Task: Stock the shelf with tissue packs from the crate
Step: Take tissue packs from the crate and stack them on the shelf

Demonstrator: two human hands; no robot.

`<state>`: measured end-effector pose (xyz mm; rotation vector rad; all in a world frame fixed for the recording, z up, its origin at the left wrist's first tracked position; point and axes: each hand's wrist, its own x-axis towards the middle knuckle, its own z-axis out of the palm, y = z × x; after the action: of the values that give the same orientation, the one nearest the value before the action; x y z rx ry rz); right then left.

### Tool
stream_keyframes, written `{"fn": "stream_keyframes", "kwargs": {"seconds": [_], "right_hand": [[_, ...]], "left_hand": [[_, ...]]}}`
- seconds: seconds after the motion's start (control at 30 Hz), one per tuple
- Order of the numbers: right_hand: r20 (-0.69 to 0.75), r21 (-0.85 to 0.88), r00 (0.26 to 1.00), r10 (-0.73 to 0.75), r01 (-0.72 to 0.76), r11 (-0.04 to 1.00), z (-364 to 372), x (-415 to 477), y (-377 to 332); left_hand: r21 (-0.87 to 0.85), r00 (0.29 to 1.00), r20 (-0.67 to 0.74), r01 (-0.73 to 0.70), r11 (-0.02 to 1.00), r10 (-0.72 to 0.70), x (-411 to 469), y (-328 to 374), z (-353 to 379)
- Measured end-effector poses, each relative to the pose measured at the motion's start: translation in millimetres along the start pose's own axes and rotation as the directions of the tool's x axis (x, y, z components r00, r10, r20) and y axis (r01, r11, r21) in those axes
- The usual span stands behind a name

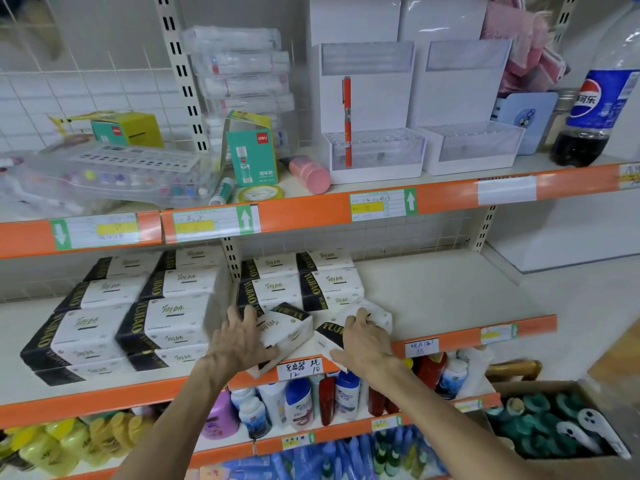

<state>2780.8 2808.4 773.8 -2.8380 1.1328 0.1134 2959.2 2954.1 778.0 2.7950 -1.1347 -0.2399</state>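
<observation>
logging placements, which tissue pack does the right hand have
The rightmost tissue pack, lying askew at the shelf front edge under the right hand. The left hand holds the neighbouring pack; the other packs sit stacked squarely.

From my end of the feed, all I see of the person is two arms and two hands. The left hand (242,336) and the right hand (365,341) are bare. Tendons stand out in ridges across the back of each, running towards the knuckles, and the fingers are slim and long. The fingernails are too blurred for me to make out. The wrists are narrow. The left forearm (180,410) is lean and bare all the way to the bottom edge of the view. The right forearm (450,420) is just as bare down to the lower right corner, where the wide lens makes it look thicker.
</observation>
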Motion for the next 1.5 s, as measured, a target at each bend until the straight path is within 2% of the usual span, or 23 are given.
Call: {"fn": "stream_keyframes", "kwargs": {"seconds": [0.1,0.2,0.27,0.33,0.37,0.43,0.47,0.57,0.7,0.73,0.83,0.97,1.07,1.17,1.33,1.5], "right_hand": [[-0.028,-0.050,0.997,0.077,-0.079,0.996,5,3,-9],[-0.053,-0.117,0.994,0.093,-0.098,0.988,11,7,-19],[-0.054,-0.118,0.995,0.088,-0.094,0.989,12,9,-21],[-0.032,-0.083,0.997,0.072,-0.074,0.994,10,12,-17],[-0.012,-0.053,0.999,0.048,-0.049,0.997,8,13,-13],[0.049,0.019,0.999,-0.016,0.015,1.000,3,14,-4],[0.087,0.053,0.995,-0.044,0.040,0.998,0,15,3],[0.153,0.072,0.981,-0.123,0.113,0.991,-5,18,24],[-0.063,-0.073,0.979,-0.193,0.188,0.979,6,19,40],[-0.112,-0.091,0.976,-0.185,0.175,0.980,13,17,40],[-0.183,-0.107,0.974,-0.130,0.112,0.988,35,14,34],[-0.107,-0.050,0.993,-0.044,0.039,0.998,44,18,23],[-0.076,-0.023,0.993,-0.096,0.094,0.995,52,20,26],[-0.066,-0.008,0.990,-0.126,0.125,0.992,56,19,33],[-0.052,0.022,0.988,-0.145,0.147,0.989,57,19,35],[-0.075,-0.002,0.984,-0.164,0.164,0.986,54,26,27]], "left_hand": [[0.056,0.988,-0.047,0.152,0.987,-0.150,-11,17,13],[0.069,0.975,-0.102,0.206,0.976,-0.198,-16,29,30],[0.136,0.982,-0.062,0.183,0.974,-0.176,-16,33,34],[0.216,0.999,-0.005,0.049,0.975,-0.049,-21,43,32],[0.224,0.998,0.066,-0.011,0.975,-0.004,-22,47,30],[0.109,0.977,0.211,-0.018,0.994,-0.005,-28,56,22],[0.067,0.971,0.238,-0.045,0.997,0.028,-30,58,22],[0.141,0.976,0.160,-0.172,0.975,0.149,-28,57,20],[0.344,0.967,-0.003,-0.237,0.909,0.253,-11,38,14],[0.332,0.966,0.007,-0.246,0.911,0.258,-8,32,14],[0.149,0.972,0.100,-0.224,0.963,0.211,-3,16,17],[0.175,0.985,0.060,-0.172,0.969,0.164,-5,14,25],[0.319,0.990,-0.106,-0.054,0.946,0.092,-9,19,35],[0.362,0.976,-0.212,0.030,0.932,0.051,-11,21,46],[0.334,0.960,-0.258,-0.019,0.942,0.111,-8,12,59],[0.276,0.968,-0.213,-0.073,0.958,0.135,-1,4,56]]}}
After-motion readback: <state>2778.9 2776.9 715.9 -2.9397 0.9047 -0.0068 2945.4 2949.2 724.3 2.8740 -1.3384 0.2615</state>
